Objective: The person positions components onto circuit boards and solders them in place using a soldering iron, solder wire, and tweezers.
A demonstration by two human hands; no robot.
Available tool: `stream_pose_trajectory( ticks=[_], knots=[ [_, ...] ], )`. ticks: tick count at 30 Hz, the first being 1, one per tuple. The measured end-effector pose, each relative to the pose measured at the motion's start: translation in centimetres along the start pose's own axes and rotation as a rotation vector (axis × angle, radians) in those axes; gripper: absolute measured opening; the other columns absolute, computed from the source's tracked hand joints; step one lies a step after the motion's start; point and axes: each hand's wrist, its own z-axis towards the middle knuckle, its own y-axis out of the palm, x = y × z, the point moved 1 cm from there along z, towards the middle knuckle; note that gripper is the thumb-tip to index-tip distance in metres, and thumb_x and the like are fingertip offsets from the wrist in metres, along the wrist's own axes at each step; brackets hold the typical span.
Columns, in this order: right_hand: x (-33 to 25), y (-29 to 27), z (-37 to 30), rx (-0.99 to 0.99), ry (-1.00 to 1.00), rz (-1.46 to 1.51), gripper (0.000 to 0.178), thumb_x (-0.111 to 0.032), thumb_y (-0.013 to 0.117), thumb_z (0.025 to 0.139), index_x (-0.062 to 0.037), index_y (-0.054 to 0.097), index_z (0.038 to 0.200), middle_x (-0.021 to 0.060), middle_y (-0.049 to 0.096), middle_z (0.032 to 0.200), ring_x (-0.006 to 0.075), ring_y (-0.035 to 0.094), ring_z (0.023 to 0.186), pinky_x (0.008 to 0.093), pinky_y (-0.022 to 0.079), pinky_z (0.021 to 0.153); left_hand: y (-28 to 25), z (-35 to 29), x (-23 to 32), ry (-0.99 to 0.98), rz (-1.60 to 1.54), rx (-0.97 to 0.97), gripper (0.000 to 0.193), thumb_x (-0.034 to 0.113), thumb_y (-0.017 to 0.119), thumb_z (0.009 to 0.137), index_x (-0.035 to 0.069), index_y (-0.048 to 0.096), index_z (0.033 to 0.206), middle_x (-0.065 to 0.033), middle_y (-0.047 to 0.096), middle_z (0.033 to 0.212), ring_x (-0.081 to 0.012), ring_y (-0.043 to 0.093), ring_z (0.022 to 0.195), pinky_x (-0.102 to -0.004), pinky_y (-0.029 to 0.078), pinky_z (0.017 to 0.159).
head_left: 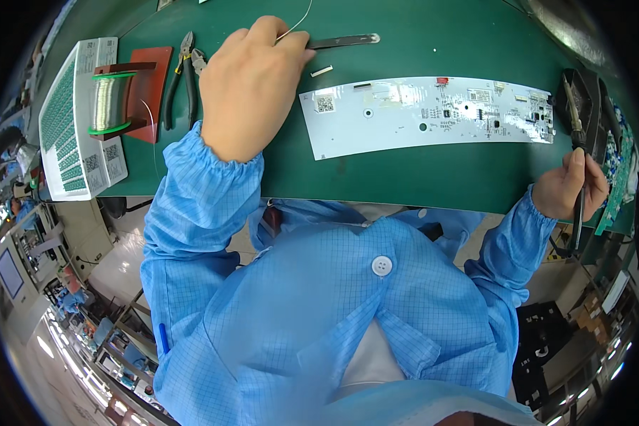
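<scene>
My left hand (252, 89) is closed above the far left part of the table, a thin solder wire (302, 19) running out from between its fingers. Right by its fingertips are dark tweezers (348, 41); whether the fingers touch them I cannot tell. A small white connector (321, 71) lies just nearer. At the right, my right hand (571, 186) grips a soldering iron (577, 131), its tip pointing away from me beside a black holder (591, 99). Between my hands lies a long, curved white circuit board (397, 131), its components mostly on the right half.
On the left stand a solder spool (111, 103) on a reddish-brown stand (145, 106) and a white box tray (85, 53) with green strips. Cutting pliers (184, 71) lie beside my left wrist. Green strips (621, 174) hang at the right edge of the green table (405, 174).
</scene>
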Motion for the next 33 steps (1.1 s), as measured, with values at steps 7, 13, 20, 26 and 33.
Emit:
stream_pose_trajectory(
  ticks=[7, 13, 20, 26, 33],
  knots=[
    [-0.7, 0.6, -0.5, -0.014, -0.005, -0.035, 0.014, 0.005, 0.072, 0.078, 0.0023, 0.062, 0.088, 0.0124, 0.064, 0.075, 0.0139, 0.059, 0.062, 0.0226, 0.048, 0.057, -0.3, 0.3, -1.2, -0.258, -0.542, 0.173, 0.017, 0.013, 0.066, 0.094, 0.006, 0.068, 0.109, -0.0047, 0.065, 0.084, -0.0148, 0.061, 0.070, -0.0269, 0.047, 0.059],
    [-0.3, 0.4, -0.3, -0.019, -0.018, 0.001, 0.014, 0.004, 0.072, 0.079, 0.0029, 0.062, 0.088, 0.0134, 0.065, 0.076, 0.0144, 0.061, 0.063, 0.0224, 0.050, 0.059, -2.2, -1.0, -0.6, -0.655, -1.371, 0.159, 0.020, 0.013, 0.064, 0.095, 0.000, 0.064, 0.110, -0.0055, 0.064, 0.078, -0.0080, 0.052, 0.056, -0.0201, 0.038, 0.049],
    [0.2, 0.0, -0.3, 0.014, 0.008, 0.015, 0.015, 0.006, 0.072, 0.078, 0.0042, 0.061, 0.088, 0.0150, 0.066, 0.077, 0.0157, 0.063, 0.064, 0.0220, 0.052, 0.059, -1.8, -3.3, 2.3, -0.501, -0.978, 0.014, 0.019, 0.003, 0.075, 0.084, -0.001, 0.063, 0.098, -0.0026, 0.064, 0.078, -0.0066, 0.057, 0.061, -0.0196, 0.047, 0.057],
    [0.7, -0.2, 0.0, 0.000, -0.012, 0.015, 0.015, 0.006, 0.072, 0.078, 0.0043, 0.061, 0.088, 0.0151, 0.066, 0.077, 0.0158, 0.063, 0.064, 0.0221, 0.051, 0.058, -2.0, -4.4, 1.8, -0.332, -0.671, -0.023, 0.015, 0.008, 0.078, 0.082, 0.000, 0.069, 0.091, -0.0038, 0.067, 0.076, -0.0045, 0.051, 0.054, -0.0224, 0.042, 0.048],
    [0.6, -0.1, -0.1, -0.041, -0.025, 0.018, 0.016, 0.005, 0.073, 0.077, 0.0041, 0.061, 0.088, 0.0146, 0.065, 0.077, 0.0163, 0.063, 0.064, 0.0224, 0.051, 0.058, -1.2, -3.7, 2.3, -0.554, -0.982, -0.003, 0.021, 0.011, 0.078, 0.083, 0.001, 0.073, 0.101, 0.0008, 0.063, 0.071, -0.0027, 0.043, 0.054, -0.0203, 0.032, 0.048]
  ],
)
